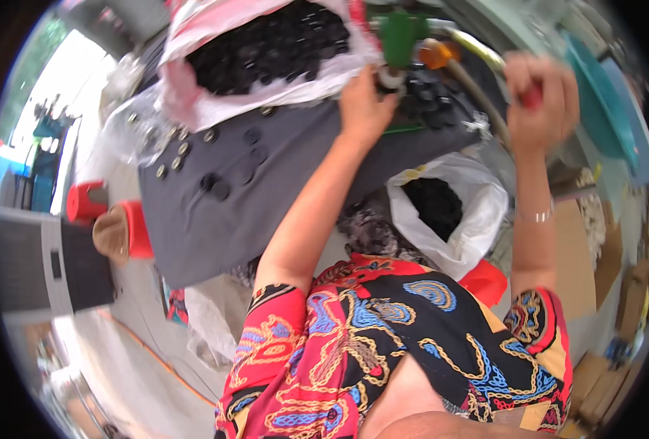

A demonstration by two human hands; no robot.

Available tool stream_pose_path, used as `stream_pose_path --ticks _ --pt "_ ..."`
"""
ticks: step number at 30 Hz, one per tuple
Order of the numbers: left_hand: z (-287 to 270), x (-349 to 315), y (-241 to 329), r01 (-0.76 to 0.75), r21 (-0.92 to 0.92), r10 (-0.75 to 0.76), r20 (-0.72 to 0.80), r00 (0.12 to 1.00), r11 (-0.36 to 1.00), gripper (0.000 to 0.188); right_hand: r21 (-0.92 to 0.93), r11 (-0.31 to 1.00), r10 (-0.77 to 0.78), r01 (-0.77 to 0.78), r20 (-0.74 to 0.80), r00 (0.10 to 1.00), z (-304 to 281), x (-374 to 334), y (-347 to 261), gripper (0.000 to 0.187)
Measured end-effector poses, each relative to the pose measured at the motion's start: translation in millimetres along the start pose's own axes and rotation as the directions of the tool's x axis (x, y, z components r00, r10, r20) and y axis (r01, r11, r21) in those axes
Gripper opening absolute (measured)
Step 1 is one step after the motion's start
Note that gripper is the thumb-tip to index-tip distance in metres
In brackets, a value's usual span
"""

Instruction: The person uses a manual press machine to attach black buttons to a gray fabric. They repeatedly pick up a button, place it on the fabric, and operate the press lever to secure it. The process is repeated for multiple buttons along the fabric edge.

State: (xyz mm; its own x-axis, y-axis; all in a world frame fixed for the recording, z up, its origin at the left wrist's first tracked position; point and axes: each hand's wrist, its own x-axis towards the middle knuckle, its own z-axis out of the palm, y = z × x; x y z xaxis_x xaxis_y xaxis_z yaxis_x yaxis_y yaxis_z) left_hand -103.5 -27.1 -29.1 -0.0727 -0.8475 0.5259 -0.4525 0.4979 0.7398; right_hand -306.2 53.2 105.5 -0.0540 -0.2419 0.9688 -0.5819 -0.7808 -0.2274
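Note:
My left hand [365, 106] reaches to the base of a green hand press [401, 40]. Its thumb and fingers close around a spot under the press's metal ram [390, 77]; what they pinch there is too small to make out. My right hand [542, 102], blurred, is raised on the far right and wrapped around a red knob [532, 96]. Black round caps [428, 99] lie heaped just right of the press. Behind my left hand, a large white-and-pink sack [181, 91] gapes, full of small black round pieces [273, 47].
Several loose caps [180, 150] and dark discs [219, 190] lie on the grey table cloth [192, 241]. A white bag [478, 219] with black pieces hangs at the table's near edge. Red stools [137, 230] stand at left; cardboard [580, 271] is at right.

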Motion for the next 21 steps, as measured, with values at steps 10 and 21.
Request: stream_pose_path --ticks 10,21 --pt "-125.4 -65.6 -15.9 -0.215 0.240 0.250 -0.127 0.960 0.947 0.026 0.376 0.920 0.110 -0.116 0.036 0.993 -0.9 -62.1 -11.9 0.014" --pt "-265.7 -147.1 -69.4 -0.037 0.640 0.071 -0.028 0.997 0.767 0.024 0.382 0.832 0.388 -0.401 0.113 0.915 1.4 80.3 33.8 0.018"
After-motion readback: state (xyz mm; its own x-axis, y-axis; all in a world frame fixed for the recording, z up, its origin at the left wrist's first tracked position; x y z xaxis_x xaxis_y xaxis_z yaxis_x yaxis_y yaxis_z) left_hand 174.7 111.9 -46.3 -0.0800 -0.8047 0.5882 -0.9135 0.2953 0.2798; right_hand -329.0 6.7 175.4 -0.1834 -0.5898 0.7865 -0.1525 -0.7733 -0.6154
